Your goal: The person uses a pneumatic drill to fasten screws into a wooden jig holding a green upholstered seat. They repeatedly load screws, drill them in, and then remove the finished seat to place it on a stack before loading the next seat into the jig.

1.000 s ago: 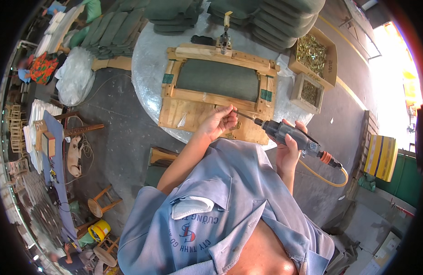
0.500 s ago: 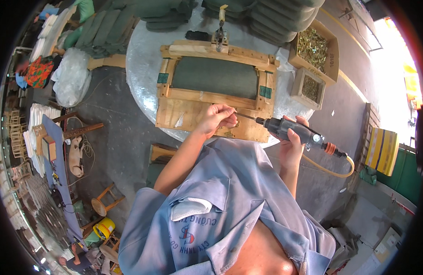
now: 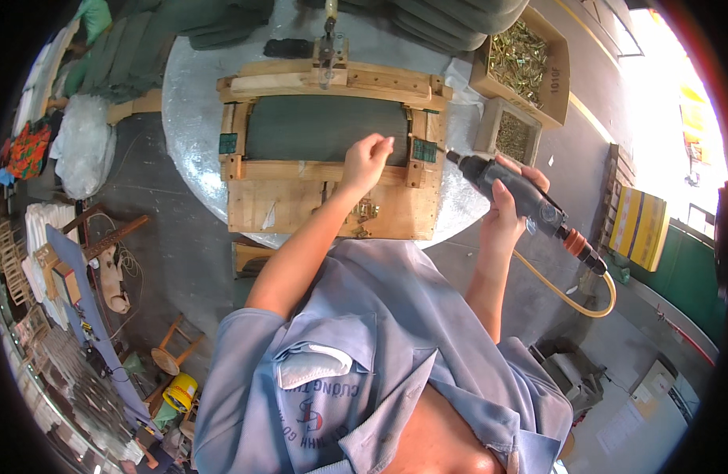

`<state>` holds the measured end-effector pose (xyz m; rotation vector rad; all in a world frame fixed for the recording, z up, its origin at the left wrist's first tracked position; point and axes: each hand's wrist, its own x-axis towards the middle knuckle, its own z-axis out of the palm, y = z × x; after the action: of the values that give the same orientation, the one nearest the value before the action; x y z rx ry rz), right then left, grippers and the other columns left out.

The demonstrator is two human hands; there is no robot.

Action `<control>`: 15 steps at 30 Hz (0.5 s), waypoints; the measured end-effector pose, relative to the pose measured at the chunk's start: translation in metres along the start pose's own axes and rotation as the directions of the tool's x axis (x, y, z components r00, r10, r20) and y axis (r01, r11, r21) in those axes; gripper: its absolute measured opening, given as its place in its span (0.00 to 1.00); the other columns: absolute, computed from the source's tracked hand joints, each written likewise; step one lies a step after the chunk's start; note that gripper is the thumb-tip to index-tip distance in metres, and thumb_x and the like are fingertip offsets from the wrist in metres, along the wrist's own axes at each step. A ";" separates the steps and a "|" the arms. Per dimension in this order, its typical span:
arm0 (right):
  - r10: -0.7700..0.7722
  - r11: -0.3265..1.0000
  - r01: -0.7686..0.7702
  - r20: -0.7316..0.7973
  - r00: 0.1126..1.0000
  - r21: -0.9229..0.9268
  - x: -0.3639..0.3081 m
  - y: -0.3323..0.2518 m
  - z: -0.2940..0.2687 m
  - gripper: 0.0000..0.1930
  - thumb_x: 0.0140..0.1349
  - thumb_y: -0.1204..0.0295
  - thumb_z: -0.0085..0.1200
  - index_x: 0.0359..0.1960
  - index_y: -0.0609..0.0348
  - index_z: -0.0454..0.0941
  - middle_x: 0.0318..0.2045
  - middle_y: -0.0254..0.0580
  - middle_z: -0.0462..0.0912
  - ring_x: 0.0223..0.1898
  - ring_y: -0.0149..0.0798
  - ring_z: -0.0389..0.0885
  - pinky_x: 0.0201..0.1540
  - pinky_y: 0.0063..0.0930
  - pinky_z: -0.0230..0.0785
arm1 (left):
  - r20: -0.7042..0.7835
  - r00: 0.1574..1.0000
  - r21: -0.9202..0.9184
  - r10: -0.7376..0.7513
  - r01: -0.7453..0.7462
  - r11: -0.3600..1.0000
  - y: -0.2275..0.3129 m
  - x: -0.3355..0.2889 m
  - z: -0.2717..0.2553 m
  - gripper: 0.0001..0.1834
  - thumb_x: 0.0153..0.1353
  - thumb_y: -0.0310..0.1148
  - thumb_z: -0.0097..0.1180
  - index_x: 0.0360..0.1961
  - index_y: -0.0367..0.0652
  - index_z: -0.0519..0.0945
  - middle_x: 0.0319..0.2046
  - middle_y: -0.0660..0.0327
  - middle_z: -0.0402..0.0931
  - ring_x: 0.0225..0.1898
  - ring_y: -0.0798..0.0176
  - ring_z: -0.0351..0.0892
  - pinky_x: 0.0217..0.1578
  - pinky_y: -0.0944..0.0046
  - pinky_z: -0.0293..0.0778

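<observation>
Since the earlier frame, the left hand [image 3: 367, 164] has moved off the drill's bit to the far side of the frame's near rail, over the right part of the dark panel [image 3: 309, 130]. The panel lies inside the wooden frame [image 3: 324, 171] on the table [image 3: 192, 162].

Risk: if the drill [image 3: 524, 197] swings left, its bit could strike the left hand or mark the panel. A snagged hose [image 3: 589, 313] could cause such a swing.

Left hand: fingers curled, tips drawn together; any small part between them cannot be told. Right hand [image 3: 498, 223]: closed around the drill body, bit pointing far-left. Hands: well apart.
</observation>
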<state>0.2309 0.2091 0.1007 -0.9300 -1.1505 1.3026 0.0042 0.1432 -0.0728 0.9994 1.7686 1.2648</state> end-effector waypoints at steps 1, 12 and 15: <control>-0.042 0.997 0.042 -0.001 0.999 -0.064 0.010 0.002 0.002 0.30 0.57 0.80 0.69 0.59 0.56 0.65 0.53 0.60 0.85 0.57 0.48 0.83 0.67 0.43 0.71 | 0.095 0.995 0.200 -0.018 -0.002 0.980 0.029 0.009 -0.002 0.17 0.72 0.47 0.61 0.46 0.44 0.83 0.20 0.56 0.80 0.21 0.54 0.81 0.25 0.54 0.78; -0.091 0.960 0.126 0.149 0.985 -0.250 0.068 0.050 0.034 0.32 0.54 0.83 0.72 0.57 0.57 0.65 0.50 0.57 0.87 0.54 0.45 0.86 0.64 0.42 0.75 | -0.130 0.991 0.609 -0.020 0.096 0.788 0.036 0.062 0.042 0.13 0.68 0.48 0.62 0.48 0.56 0.89 0.29 0.55 0.88 0.32 0.48 0.89 0.32 0.50 0.82; -0.074 0.955 0.123 0.183 0.980 -0.270 0.073 0.056 0.039 0.32 0.55 0.83 0.71 0.57 0.57 0.64 0.49 0.56 0.87 0.53 0.45 0.86 0.63 0.41 0.75 | -0.156 0.987 0.599 -0.041 0.127 0.791 0.033 0.064 0.046 0.12 0.68 0.48 0.63 0.47 0.60 0.90 0.30 0.56 0.88 0.33 0.48 0.89 0.32 0.50 0.82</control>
<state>0.1749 0.2821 0.0625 -0.9634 -1.5270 1.1741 0.0232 0.2252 -0.0606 1.1768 2.3774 0.7111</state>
